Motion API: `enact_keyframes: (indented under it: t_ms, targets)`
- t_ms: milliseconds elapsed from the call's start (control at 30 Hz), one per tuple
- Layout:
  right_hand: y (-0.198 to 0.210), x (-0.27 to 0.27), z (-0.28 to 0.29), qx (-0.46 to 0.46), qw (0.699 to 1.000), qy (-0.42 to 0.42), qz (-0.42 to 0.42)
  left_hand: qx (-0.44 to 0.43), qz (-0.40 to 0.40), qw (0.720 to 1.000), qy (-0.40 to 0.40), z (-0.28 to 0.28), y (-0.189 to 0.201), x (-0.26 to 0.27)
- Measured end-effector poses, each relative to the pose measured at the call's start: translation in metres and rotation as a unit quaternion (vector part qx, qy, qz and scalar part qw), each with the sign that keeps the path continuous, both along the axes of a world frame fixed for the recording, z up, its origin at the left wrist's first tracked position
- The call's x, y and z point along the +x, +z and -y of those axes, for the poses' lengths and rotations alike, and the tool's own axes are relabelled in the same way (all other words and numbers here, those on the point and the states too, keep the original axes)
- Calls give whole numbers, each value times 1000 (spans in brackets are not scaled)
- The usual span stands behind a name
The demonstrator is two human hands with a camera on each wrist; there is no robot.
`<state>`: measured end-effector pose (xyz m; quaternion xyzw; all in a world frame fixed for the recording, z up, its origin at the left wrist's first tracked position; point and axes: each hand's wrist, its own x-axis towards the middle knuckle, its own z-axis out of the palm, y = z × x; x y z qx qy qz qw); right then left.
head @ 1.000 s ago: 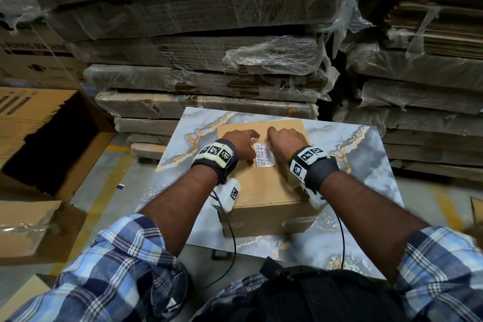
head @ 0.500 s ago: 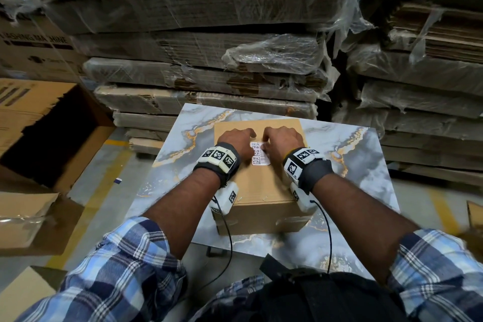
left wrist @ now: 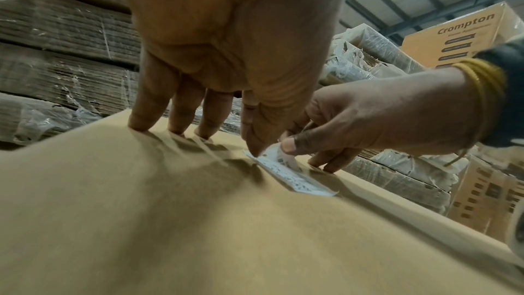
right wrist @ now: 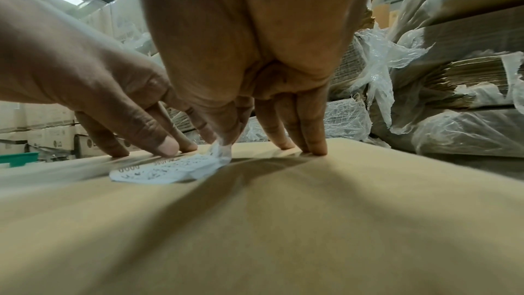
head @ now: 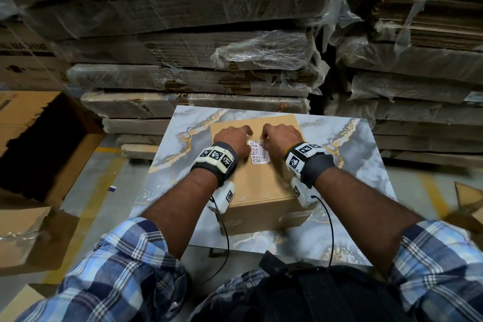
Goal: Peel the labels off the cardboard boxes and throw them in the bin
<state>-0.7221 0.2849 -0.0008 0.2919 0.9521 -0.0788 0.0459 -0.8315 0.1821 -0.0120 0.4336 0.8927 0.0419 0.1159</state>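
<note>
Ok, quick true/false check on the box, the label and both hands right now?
1. The label is fully off the box. False: only its far end is lifted.
2. The right hand pinches the label's lifted end. True.
3. The left hand holds the label in the air. False: its fingers press on the box top.
4. The box sits on a marbled table. True.

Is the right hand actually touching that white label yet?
Touching. The left wrist view shows the right hand pinching the label's lifted far corner between thumb and finger.
</note>
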Motion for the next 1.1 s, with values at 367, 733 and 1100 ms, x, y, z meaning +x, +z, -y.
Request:
enact_keyframes:
  t_ms: [367,733,1100]
  targets:
    - [5,6,1,-53,998,-39,-21,6,-11,999,-32,-5,-2,0]
    - [-4,9,-2,-52,998,-27,17,14,-24,998,-54,-5,-2,-1]
    - [-2,10,-6,-33,999,-12,38,6,-25,995,-94,-2,3,-4]
